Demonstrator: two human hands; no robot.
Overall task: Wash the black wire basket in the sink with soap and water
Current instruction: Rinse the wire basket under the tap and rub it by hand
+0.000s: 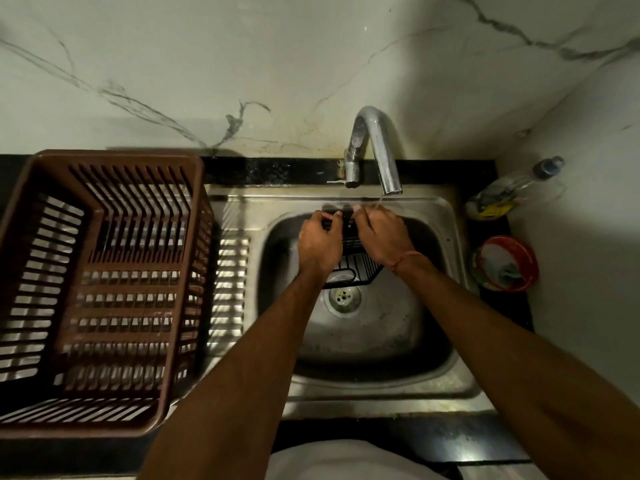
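Right now both hands are on the black wire basket (pixel 356 268), held up over the steel sink (pixel 440 216) bowl, near its back edge and just under the tap (pixel 377 147). Left hand (pixel 318 244) grips the basket's left side, fingers curled round the top wires, thumb side toward the middle. Right hand (pixel 381 237) grips the right side, fingers curled over the upper rim; exact fingertip placement is hidden behind the knuckles, can't tell if any are spread. A thin stream of water (pixel 379 200) runs from the spout and lands at the right hand's fingers and the basket's top edge. Basket is tilted, its lower corner hanging above the drain (pixel 343 296), not touching the sink floor as far as can be seen. Orange thread band (pixel 403 259) on the right wrist.

Brown plastic crate (pixel 100 289) sits on the draining board left of the bowl. On the dark counter to the right: a clear bottle with yellow label (pixel 509 192) lying tilted against the wall, and a red-rimmed round tub (pixel 505 265) nearer the camera. Marble-pattern wall (pixel 207 64) behind
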